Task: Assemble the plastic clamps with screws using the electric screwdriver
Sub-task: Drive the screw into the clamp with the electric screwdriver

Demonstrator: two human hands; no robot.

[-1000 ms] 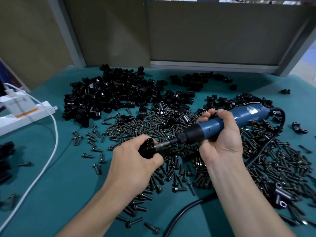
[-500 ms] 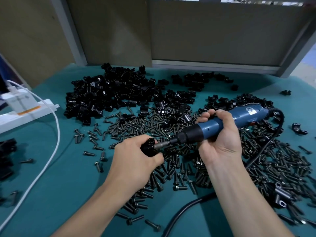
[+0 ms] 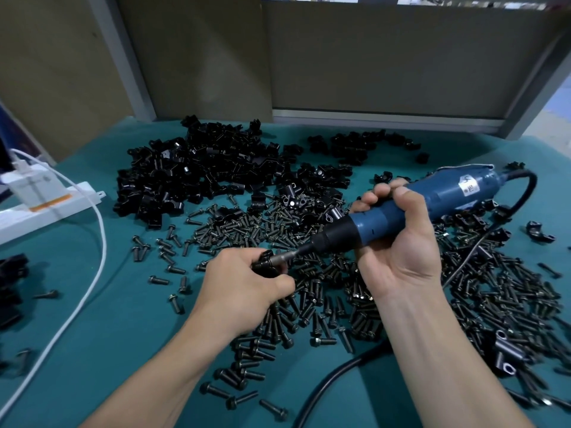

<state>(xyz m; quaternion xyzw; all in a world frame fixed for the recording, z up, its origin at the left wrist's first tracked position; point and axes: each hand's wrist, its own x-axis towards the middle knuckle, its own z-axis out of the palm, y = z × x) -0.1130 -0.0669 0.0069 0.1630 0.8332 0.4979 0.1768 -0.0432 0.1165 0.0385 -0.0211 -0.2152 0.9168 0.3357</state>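
One clamp (image 3: 265, 267) meeting the screwdriver (image 3: 432, 199) tip

The left hand (image 3: 244, 285) is curling around the black plastic clamp, holding it just above the green surface (image 3: 108, 319). The right hand (image 3: 398, 242) is gripping the blue screwdriver by its barrel, with the slanted bit reaching into the clamp. Loose screws (image 3: 324, 341) are lying scattered beneath both hands, and a heap of clamps (image 3: 191, 174) is sitting farther back. A black cord (image 3: 332, 376) is trailing across the surface, and a white power strip (image 3: 46, 208) is lying at the left.
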